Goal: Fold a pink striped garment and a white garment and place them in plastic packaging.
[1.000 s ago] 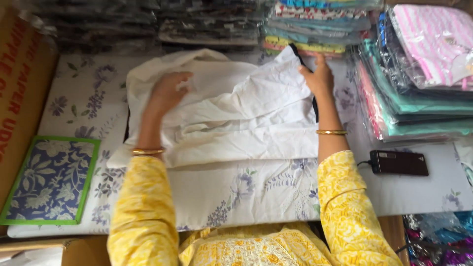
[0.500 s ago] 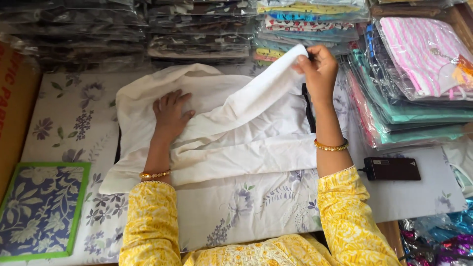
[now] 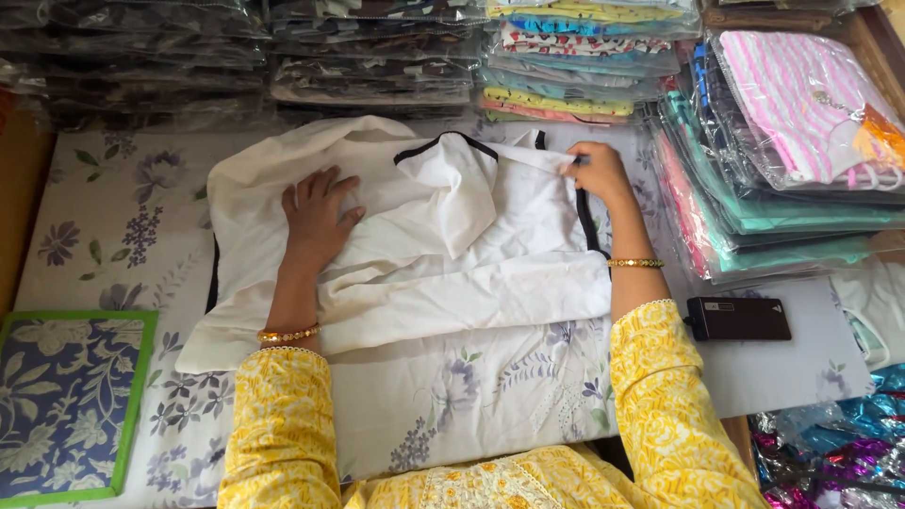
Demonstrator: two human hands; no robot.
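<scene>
A white garment with black trim lies partly folded on a floral sheet. My left hand rests flat on its left half, fingers spread, pressing the cloth down. My right hand pinches the garment's upper right edge near the black trim, at the far right corner. A folded flap with a black neckline lies between my two hands. Both arms wear yellow patterned sleeves and gold bangles.
Stacks of garments in clear plastic bags line the back and the right side. A black rectangular device lies right of my right forearm. A blue floral board with a green border sits at the lower left.
My right hand has brought the lifted flap of the garment down and now holds its right edge. My left hand stayed pressed on the cloth.
</scene>
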